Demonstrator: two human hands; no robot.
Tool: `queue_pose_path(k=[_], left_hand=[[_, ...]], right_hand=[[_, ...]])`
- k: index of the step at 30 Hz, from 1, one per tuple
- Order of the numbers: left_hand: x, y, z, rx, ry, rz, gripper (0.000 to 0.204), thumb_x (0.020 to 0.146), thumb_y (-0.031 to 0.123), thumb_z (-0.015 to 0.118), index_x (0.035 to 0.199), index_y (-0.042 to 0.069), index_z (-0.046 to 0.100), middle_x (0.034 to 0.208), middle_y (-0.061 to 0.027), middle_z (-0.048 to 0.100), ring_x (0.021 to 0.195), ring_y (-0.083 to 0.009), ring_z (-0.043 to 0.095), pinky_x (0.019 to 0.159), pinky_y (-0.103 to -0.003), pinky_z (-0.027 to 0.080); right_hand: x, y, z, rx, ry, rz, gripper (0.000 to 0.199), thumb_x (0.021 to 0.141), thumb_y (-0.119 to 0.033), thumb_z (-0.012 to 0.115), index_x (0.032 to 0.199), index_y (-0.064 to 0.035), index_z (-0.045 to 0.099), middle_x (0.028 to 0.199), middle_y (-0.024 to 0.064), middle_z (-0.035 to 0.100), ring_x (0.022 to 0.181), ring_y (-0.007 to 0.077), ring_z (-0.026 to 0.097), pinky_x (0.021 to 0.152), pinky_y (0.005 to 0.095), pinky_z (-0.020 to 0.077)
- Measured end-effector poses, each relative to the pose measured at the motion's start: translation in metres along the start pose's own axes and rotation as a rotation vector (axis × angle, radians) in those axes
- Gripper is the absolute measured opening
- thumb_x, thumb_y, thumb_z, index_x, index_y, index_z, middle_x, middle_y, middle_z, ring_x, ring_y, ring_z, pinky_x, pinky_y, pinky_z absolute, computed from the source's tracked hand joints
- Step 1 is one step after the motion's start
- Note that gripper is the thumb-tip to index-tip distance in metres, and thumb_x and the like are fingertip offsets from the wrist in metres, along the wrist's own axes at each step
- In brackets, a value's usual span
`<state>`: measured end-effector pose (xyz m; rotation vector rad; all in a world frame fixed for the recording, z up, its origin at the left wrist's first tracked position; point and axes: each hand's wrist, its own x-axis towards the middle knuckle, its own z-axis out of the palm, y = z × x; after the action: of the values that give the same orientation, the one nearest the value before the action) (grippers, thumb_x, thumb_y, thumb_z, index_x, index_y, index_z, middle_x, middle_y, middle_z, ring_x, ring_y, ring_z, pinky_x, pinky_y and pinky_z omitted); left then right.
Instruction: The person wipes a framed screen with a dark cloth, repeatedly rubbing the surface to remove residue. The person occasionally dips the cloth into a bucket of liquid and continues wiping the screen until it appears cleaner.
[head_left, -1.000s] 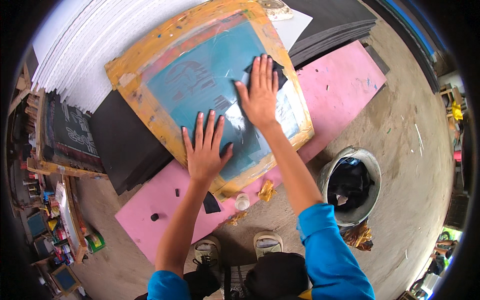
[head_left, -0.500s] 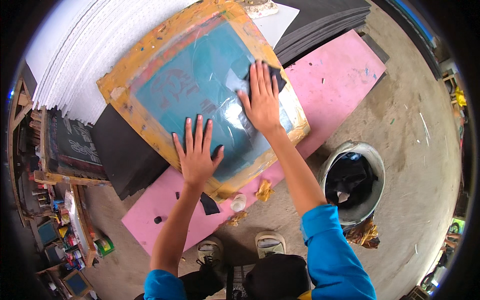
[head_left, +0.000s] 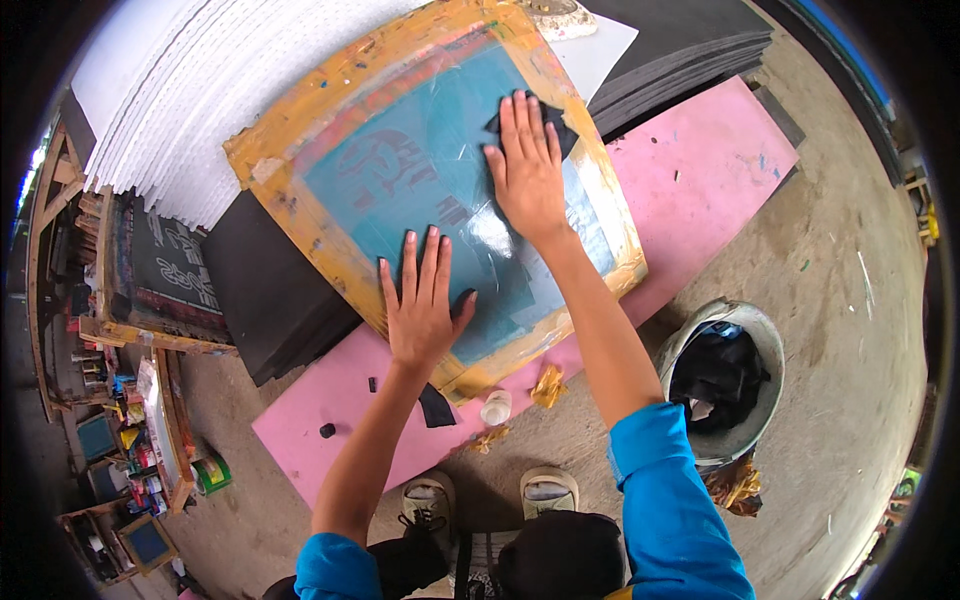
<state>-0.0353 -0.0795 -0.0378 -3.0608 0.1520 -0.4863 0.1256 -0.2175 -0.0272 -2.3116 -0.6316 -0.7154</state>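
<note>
A screen-printing frame (head_left: 292, 122), its border covered in stained yellow-brown tape, lies tilted in front of me. Its blue-green mesh (head_left: 395, 225) carries faint lettering shapes and a shiny, wet-looking patch. Under the fingers of my right hand (head_left: 530, 195), a black cloth (head_left: 562, 128) is pressed against the mesh near the far right border; part of it sticks out beside the fingers. My left hand (head_left: 425, 325) rests flat on the nearer part of the mesh, fingers spread, holding nothing.
Beneath the frame runs a pink board (head_left: 700, 180). White sheets (head_left: 190, 110) and black sheets (head_left: 690, 60) are stacked behind. A bucket (head_left: 768, 350) with dark cloths stands at right. Near the frame's front corner are a small white container (head_left: 496, 406) and crumpled tape (head_left: 548, 386).
My right hand and the black cloth have slid a little farther away and leftward over the mesh. My left hand stays in place on it. The whole view has shifted slightly.
</note>
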Motion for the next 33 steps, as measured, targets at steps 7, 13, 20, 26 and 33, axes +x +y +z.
queue_pose_path(k=[7,13,20,26,33], left_hand=[[-0.006,-0.012,0.001,0.054,0.057,-0.013,0.070,0.088,0.044,0.054,0.147,0.009,0.037,0.155,-0.0059,0.032,0.144,-0.0278,0.027,0.114,-0.057,0.016],[-0.002,-0.006,0.002,0.044,0.088,0.017,0.072,0.085,0.041,0.058,0.147,0.011,0.036,0.155,-0.0065,0.032,0.144,-0.0304,0.027,0.114,-0.059,0.016],[-0.006,-0.004,-0.002,-0.032,0.030,0.005,0.075,0.083,0.043,0.058,0.147,0.010,0.035,0.155,-0.0073,0.030,0.145,-0.0282,0.024,0.114,-0.059,0.014],[-0.063,-0.031,-0.006,-0.123,-0.115,0.207,0.077,0.084,0.040,0.059,0.149,0.009,0.032,0.156,-0.0057,0.028,0.146,-0.0201,0.022,0.117,-0.053,0.013],[-0.197,-0.012,0.017,-0.389,0.006,-0.286,0.066,0.082,0.032,0.068,0.138,0.008,0.042,0.134,-0.0130,0.045,0.126,-0.0298,0.042,0.103,-0.047,0.033]], right_hand=[[-0.134,-0.020,-0.012,0.052,-0.206,0.277,0.075,0.096,-0.037,0.049,0.150,0.0031,0.017,0.157,0.0218,0.017,0.147,0.0364,0.013,0.116,0.0515,0.0136],[-0.154,0.002,-0.026,0.002,-0.187,0.281,0.077,0.095,-0.038,0.050,0.150,0.0049,0.016,0.156,0.0253,0.015,0.146,0.0383,0.012,0.116,0.0538,0.0127],[-0.045,-0.012,0.000,-0.021,-0.022,0.116,0.072,0.095,-0.028,0.052,0.148,0.0075,0.017,0.154,0.0285,0.017,0.145,0.0414,0.015,0.116,0.0514,0.0169],[-0.149,-0.059,-0.018,0.134,-0.546,-0.276,0.066,0.094,-0.017,0.051,0.150,-0.0008,0.020,0.158,0.0177,0.019,0.146,0.0328,0.018,0.116,0.0504,0.0203],[-0.127,-0.065,-0.055,0.173,-0.570,-0.393,0.039,0.094,-0.018,0.054,0.133,-0.0148,0.056,0.141,0.0027,0.051,0.139,0.0228,0.036,0.113,0.0467,0.0260]])
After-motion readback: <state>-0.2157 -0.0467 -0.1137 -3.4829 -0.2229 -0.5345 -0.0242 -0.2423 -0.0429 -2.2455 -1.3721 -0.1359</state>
